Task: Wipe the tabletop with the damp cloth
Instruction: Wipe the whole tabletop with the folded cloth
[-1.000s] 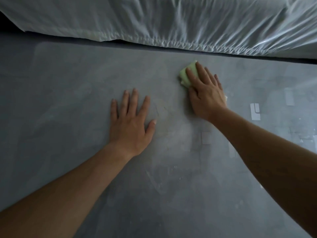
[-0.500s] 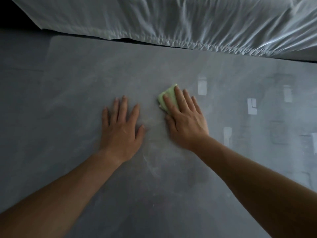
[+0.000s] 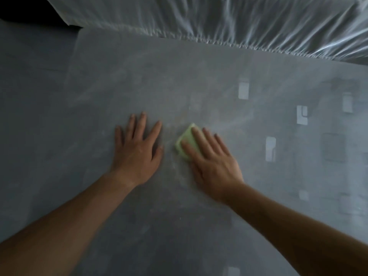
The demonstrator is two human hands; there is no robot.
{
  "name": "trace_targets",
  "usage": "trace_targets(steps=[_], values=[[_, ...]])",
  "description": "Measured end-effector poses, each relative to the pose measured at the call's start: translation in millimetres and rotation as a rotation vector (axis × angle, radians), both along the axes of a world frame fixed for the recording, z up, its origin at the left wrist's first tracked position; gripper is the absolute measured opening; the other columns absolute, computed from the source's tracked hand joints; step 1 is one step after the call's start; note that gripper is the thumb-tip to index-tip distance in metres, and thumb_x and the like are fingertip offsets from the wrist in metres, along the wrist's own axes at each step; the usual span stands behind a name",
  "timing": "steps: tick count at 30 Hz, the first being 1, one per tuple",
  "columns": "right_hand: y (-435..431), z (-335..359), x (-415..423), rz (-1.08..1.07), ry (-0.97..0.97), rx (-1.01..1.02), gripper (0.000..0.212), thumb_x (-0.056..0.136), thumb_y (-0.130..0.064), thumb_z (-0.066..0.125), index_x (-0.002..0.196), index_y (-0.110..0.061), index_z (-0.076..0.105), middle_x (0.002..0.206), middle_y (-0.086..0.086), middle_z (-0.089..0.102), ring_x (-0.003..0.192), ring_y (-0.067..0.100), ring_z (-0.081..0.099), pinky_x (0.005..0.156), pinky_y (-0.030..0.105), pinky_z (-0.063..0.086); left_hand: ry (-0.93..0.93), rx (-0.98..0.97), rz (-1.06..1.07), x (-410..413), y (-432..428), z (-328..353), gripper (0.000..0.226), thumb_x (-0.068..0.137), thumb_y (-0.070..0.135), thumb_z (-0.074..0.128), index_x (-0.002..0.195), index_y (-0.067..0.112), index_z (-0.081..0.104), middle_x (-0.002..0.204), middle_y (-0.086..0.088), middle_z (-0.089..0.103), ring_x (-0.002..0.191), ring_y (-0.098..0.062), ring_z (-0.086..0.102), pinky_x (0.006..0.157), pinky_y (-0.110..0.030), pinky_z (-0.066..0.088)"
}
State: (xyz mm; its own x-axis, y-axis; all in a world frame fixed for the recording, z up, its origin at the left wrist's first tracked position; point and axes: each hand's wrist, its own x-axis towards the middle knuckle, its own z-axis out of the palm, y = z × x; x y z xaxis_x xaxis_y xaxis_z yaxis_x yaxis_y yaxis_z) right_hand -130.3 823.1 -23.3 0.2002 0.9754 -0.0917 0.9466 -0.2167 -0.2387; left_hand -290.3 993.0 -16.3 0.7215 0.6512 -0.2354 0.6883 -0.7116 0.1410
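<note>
A folded pale green cloth [image 3: 186, 141] lies on the grey tabletop [image 3: 179, 80]. My right hand [image 3: 214, 162] presses flat on the cloth with straight fingers, covering most of it; only its far left corner shows. My left hand [image 3: 137, 150] rests flat on the tabletop just left of the cloth, fingers spread, holding nothing. The tabletop carries pale smears and streaks around both hands.
A crumpled white plastic sheet [image 3: 219, 18] covers something along the table's far edge. Pale rectangular patches [image 3: 243, 91] show on the tabletop to the right. A darker grey surface [image 3: 29, 76] lies at the left, beyond the tabletop's left edge.
My right hand has drawn the cloth back from near the far edge toward me and leftward, ending close beside my left hand. My left hand has stayed flat on the table.
</note>
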Motion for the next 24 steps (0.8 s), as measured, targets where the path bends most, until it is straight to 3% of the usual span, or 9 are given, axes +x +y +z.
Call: trace_targets(steps=[2, 4, 6, 8, 10, 14, 16, 21, 24], values=[[-18.6, 0.2, 0.8, 0.144, 0.004, -0.018, 0.056, 0.102, -0.037, 0.039, 0.156, -0.032, 0.026, 0.166, 0.011, 0.016, 0.152, 0.036, 0.018, 0.123, 0.052, 0.016, -0.007, -0.006, -0.007, -2.4, 0.2, -0.1, 0.066, 0.089, 0.051, 0.029, 0.151, 0.03, 0.03, 0.163, -0.013, 0.014, 0.149, -0.037, 0.013, 0.114, -0.065, 0.014], [-13.8, -2.3, 21.7, 0.109, -0.022, -0.003, 0.055, 0.101, -0.036, 0.041, 0.155, -0.03, 0.031, 0.165, 0.012, 0.021, 0.15, 0.037, 0.023, 0.122, 0.053, 0.02, -0.024, -0.011, -0.005, -3.2, 1.8, -0.8, 0.065, 0.089, 0.05, 0.032, 0.151, 0.031, 0.031, 0.163, -0.012, 0.014, 0.149, -0.037, 0.012, 0.114, -0.065, 0.013], [2.2, -2.2, 44.8, -0.121, -0.031, 0.012, 0.055, 0.1, -0.038, 0.039, 0.154, -0.031, 0.032, 0.165, 0.01, 0.021, 0.15, 0.035, 0.023, 0.122, 0.052, 0.02, -0.015, -0.037, -0.006, -3.5, 3.1, -1.5, 0.065, 0.09, 0.051, 0.031, 0.152, 0.032, 0.027, 0.164, -0.01, 0.01, 0.15, -0.035, 0.008, 0.116, -0.063, 0.01], [18.2, 0.9, 55.3, -0.41, 0.012, -0.012, 0.055, 0.101, -0.04, 0.035, 0.156, -0.037, 0.026, 0.168, 0.004, 0.012, 0.153, 0.03, 0.013, 0.125, 0.045, 0.01, -0.024, -0.057, -0.016, -7.1, 3.7, -1.6, 0.065, 0.09, 0.051, 0.032, 0.152, 0.032, 0.027, 0.164, -0.009, 0.008, 0.151, -0.034, 0.005, 0.117, -0.061, 0.007], [24.3, 2.4, 33.4, -0.548, 0.022, -0.025, 0.057, 0.102, -0.039, 0.034, 0.156, -0.039, 0.021, 0.168, 0.003, 0.007, 0.154, 0.03, 0.009, 0.125, 0.042, 0.006, -0.057, -0.05, -0.049, -16.8, -0.9, 2.0, 0.064, 0.09, 0.048, 0.037, 0.151, 0.029, 0.032, 0.164, -0.011, 0.012, 0.15, -0.034, 0.008, 0.116, -0.063, 0.008], [-21.2, 5.1, -45.8, -0.216, 0.005, -0.036, 0.056, 0.102, -0.037, 0.038, 0.157, -0.035, 0.025, 0.167, 0.007, 0.012, 0.154, 0.032, 0.012, 0.125, 0.047, 0.01, -0.131, -0.035, -0.107, -45.8, -22.7, 12.5, 0.062, 0.087, 0.043, 0.046, 0.145, 0.025, 0.039, 0.16, -0.018, 0.021, 0.147, -0.038, 0.018, 0.113, -0.066, 0.016], [-43.8, 5.7, -45.2, -0.116, -0.008, -0.068, 0.055, 0.103, -0.039, 0.037, 0.157, -0.036, 0.025, 0.167, 0.004, 0.013, 0.154, 0.03, 0.012, 0.125, 0.048, 0.011, -0.137, -0.028, -0.144, -60.7, -33.9, 15.3, 0.061, 0.085, 0.042, 0.049, 0.142, 0.023, 0.044, 0.157, -0.019, 0.025, 0.145, -0.038, 0.023, 0.112, -0.067, 0.018], [-31.0, 6.6, -33.0, -0.654, 0.034, -0.06, 0.055, 0.103, -0.042, 0.031, 0.156, -0.043, 0.018, 0.168, 0.0, 0.005, 0.155, 0.027, 0.005, 0.125, 0.039, 0.001, -0.071, -0.03, -0.239, -87.8, -50.3, 13.0, 0.062, 0.081, 0.044, 0.051, 0.139, 0.023, 0.049, 0.158, -0.018, 0.027, 0.146, -0.038, 0.021, 0.112, -0.066, 0.019], [-34.8, 6.1, -93.3, -0.537, 0.002, -0.043, 0.055, 0.103, -0.041, 0.032, 0.157, -0.04, 0.021, 0.168, 0.002, 0.007, 0.155, 0.029, 0.006, 0.126, 0.043, 0.005, -0.009, -0.067, -0.242, -95.4, -52.6, 8.2, 0.064, 0.087, 0.046, 0.047, 0.147, 0.027, 0.038, 0.162, -0.014, 0.015, 0.15, -0.034, 0.009, 0.115, -0.063, 0.012]])
